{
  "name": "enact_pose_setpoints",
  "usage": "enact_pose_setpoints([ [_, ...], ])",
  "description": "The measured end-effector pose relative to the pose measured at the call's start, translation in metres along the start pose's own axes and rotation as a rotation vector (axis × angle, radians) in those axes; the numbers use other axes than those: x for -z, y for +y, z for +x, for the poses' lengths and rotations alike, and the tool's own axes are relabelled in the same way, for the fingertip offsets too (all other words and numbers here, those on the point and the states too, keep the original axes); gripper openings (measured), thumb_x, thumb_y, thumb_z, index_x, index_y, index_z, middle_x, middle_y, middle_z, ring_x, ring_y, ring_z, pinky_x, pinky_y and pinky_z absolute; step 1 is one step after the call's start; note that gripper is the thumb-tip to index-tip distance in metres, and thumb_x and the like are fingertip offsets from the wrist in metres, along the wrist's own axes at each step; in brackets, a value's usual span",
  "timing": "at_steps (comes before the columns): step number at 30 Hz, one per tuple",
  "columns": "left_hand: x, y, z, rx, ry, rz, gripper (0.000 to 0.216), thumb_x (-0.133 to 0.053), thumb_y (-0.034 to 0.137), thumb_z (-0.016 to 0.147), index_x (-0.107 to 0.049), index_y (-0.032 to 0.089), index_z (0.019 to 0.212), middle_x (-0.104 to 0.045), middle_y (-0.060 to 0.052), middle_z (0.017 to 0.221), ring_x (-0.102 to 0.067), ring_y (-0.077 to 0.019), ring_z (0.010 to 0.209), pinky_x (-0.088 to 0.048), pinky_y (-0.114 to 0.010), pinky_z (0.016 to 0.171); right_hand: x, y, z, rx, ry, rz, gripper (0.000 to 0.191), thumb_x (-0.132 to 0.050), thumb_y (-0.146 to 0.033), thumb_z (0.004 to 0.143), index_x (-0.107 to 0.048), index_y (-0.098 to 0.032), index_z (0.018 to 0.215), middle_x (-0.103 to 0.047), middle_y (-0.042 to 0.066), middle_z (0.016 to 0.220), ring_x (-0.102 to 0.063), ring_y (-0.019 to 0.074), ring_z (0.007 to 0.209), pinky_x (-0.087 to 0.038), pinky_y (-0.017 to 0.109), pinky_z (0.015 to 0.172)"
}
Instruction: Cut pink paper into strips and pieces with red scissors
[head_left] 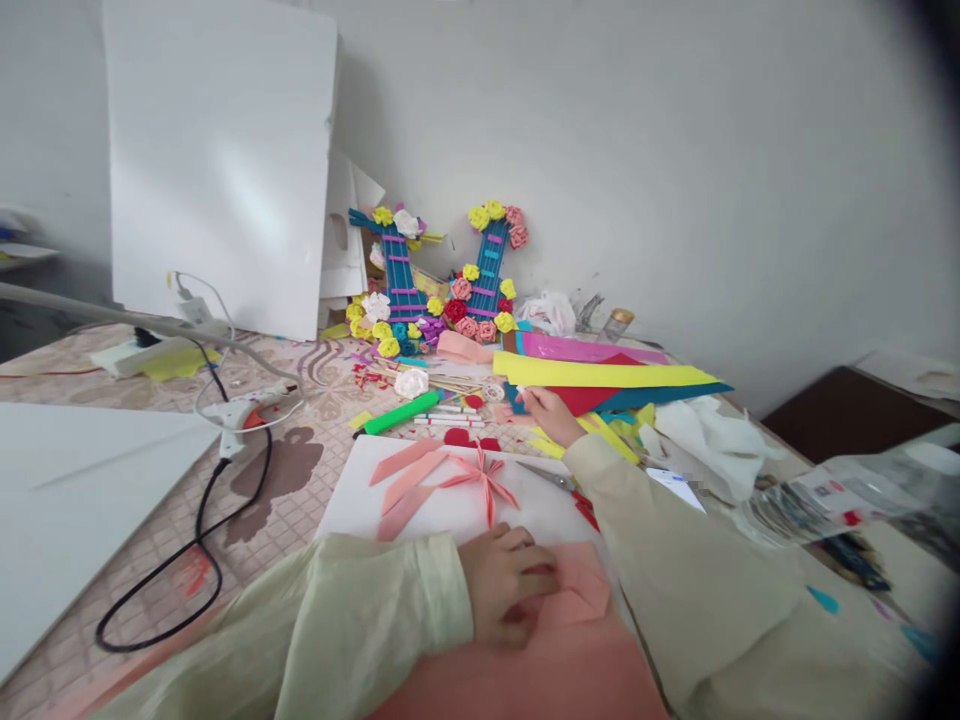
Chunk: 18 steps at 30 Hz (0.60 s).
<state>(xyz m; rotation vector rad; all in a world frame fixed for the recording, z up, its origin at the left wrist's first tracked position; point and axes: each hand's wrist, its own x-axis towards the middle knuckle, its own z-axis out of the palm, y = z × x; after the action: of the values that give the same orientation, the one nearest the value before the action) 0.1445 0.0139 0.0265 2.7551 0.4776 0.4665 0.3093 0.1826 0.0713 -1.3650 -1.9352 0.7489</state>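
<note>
A person in pale cream sleeves sits at a craft table, seen from their own head looking forward and down. The left hand [504,590] lies palm-down, fingers curled and pressed flat on a sheet of pink paper [570,640] at the near edge — it appears to pin the sheet so it does not slide. The right hand [546,412] reaches well forward across the table to a stack of coloured paper sheets [600,375], yellow on top with red, teal and magenta beneath; its fingers are drawn close together at the stack's near-left edge, and something small and white seems to sit at the fingertips, though whether they pinch it is too small to tell. Between the two hands lies a white board [420,500] bearing a pink paper bow [450,478] with long tails, laid flat, probably to keep its shape. A pair of scissors [551,478] rests just beside the right sleeve, within easy reach. Further left, a hot glue gun [244,412] stands propped on the patterned tablecloth, its black cord [187,560] looping toward the viewer. A green marker [401,413] lies near the board's far edge. Against the wall lean two blue stick frames [442,275] covered in paper roses — set back, clear of the work area.
</note>
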Motion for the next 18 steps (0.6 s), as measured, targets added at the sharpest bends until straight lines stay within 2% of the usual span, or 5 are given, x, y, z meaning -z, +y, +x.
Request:
enact_pose_setpoints([
  [3, 0.000, 0.000, 0.000, 0.008, -0.006, -0.011, 0.050, -0.051, 0.035, 0.068, -0.051, 0.019, 0.115, -0.053, -0.004, 0.122, -0.044, -0.0241, 0.096, -0.038, -0.037, 0.075, -0.010, -0.006, -0.003, 0.039, -0.053, -0.229, 0.023, -0.047, -0.033, 0.089, -0.058, -0.013, 0.092, -0.060, 0.003, 0.086, -0.059, 0.0141, 0.076, -0.048, 0.033, 0.070],
  [9, 0.001, -0.002, -0.001, -0.010, -0.029, -0.006, 0.052, -0.051, 0.039, 0.069, -0.049, 0.018, 0.117, -0.051, -0.005, 0.124, -0.043, -0.0252, 0.097, -0.038, -0.038, 0.074, -0.023, -0.016, -0.008, 0.054, -0.191, -0.606, 0.025, -0.047, -0.033, 0.089, -0.056, -0.015, 0.104, -0.062, 0.005, 0.095, -0.061, 0.0163, 0.082, -0.049, 0.037, 0.075],
  [18, 0.000, -0.003, 0.000, -0.017, -0.044, -0.008, 0.053, -0.051, 0.040, 0.069, -0.049, 0.018, 0.118, -0.051, -0.006, 0.124, -0.043, -0.0251, 0.097, -0.038, -0.038, 0.074, -0.023, -0.017, -0.015, 0.086, -0.321, -0.890, 0.029, -0.046, -0.033, 0.090, -0.053, -0.017, 0.113, -0.061, 0.006, 0.103, -0.060, 0.0170, 0.086, -0.049, 0.038, 0.077],
])
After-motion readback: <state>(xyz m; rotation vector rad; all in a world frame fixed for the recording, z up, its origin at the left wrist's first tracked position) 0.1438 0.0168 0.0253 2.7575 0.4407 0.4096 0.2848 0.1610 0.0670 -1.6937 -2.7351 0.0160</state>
